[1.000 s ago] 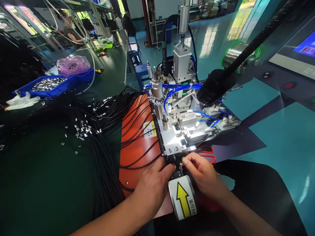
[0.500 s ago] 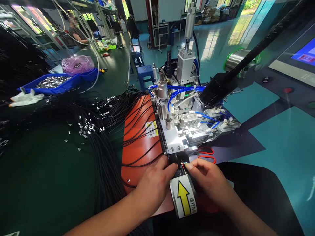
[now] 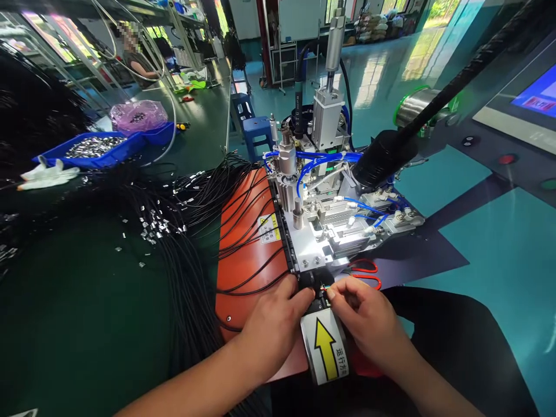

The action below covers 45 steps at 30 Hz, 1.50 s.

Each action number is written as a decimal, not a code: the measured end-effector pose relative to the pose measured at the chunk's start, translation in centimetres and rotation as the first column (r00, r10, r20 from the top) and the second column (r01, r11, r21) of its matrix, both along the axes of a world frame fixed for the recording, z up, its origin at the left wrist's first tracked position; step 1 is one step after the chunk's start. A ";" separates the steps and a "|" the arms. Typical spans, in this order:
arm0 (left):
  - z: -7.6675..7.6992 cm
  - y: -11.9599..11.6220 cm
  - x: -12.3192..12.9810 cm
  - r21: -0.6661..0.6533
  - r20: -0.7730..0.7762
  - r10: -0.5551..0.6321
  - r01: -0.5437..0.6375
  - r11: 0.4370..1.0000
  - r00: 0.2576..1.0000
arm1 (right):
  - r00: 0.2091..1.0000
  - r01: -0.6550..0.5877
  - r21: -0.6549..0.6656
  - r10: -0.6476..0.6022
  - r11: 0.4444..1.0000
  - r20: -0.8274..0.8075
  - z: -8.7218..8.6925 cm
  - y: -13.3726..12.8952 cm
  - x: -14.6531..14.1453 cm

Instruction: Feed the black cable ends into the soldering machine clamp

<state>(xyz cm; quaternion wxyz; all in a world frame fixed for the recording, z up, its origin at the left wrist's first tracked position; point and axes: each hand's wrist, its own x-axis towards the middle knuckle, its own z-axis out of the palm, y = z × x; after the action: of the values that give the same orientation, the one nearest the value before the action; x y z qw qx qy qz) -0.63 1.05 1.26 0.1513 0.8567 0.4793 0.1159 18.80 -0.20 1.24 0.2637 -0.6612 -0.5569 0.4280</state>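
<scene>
Thin coloured wires (image 3: 324, 288) are lying just below the near end of a bench machine (image 3: 309, 246), in the gap between a person's two hands. The right hand (image 3: 367, 315) is pinching at their tips with thumb and forefinger drawn together, the other fingers curling in. The left hand (image 3: 278, 313) is bending over the dark fixture (image 3: 307, 279) opposite, thumb and fingers close; what it is gripping, if anything, we cannot tell. Its knuckles are hiding where the nearest black cable (image 3: 252, 293) is ending, so whether wires and cable are joining is impossible to make out. The wires' short visible length is running crosswise, their tips pointing toward the right hand. Just below, a plate (image 3: 325, 353) is bearing a yellow arrow pointing up toward the machine, its printed characters partly cut off at the right edge. Red handles (image 3: 380, 282) are showing beyond the right hand, the rest of that tool being hard to see. Several black cables are crossing an orange cover (image 3: 243, 263) to the left. Farther out, a blue tray (image 3: 104, 159) is holding small shiny pieces beside a white glove (image 3: 50, 176), while the frame is cropping a screen (image 3: 541, 87) at right.
</scene>
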 end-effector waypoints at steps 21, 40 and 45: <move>-0.5 0.1 -0.1 -0.042 0.090 0.001 0.002 0.999 0.996 | 0.957 -0.289 0.236 0.285 0.928 0.052 0.2 1.5 1.6; -0.4 0.1 -0.1 0.032 0.046 -0.012 0.011 0.999 0.999 | 0.943 -0.323 0.343 0.271 0.882 0.191 -0.8 1.6 2.0; -0.1 0.1 -0.2 0.027 0.019 -0.041 0.041 0.999 0.999 | 0.935 -0.340 0.330 0.279 0.881 0.220 -0.4 1.8 1.9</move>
<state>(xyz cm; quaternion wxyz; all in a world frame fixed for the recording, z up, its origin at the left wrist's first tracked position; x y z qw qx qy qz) -0.83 1.14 1.16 0.1469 0.8672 0.4585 0.1273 20.71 1.56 0.86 0.2620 -0.5366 -0.7447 0.2980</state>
